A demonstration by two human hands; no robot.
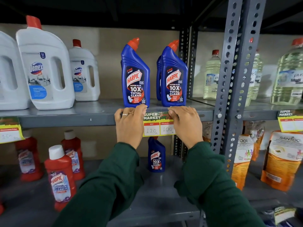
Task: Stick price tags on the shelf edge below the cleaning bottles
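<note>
A yellow and green price tag (158,126) reading 120 and 100 lies against the grey shelf edge (68,119), right below two blue Harpic bottles (135,76) (173,77). My left hand (129,125) presses flat on the tag's left end, fingers curled over the shelf lip. At the tag's right end my right hand (185,125) lies on it the same way, covering its right corner. Both wear dark green sleeves.
White Domex jugs (45,68) stand at the left of the same shelf. Tags hang at the far left (9,130) and far right (290,120). Red Harpic bottles (60,176) and a small blue one (156,154) fill the lower shelf. A perforated upright (229,79) divides the bays.
</note>
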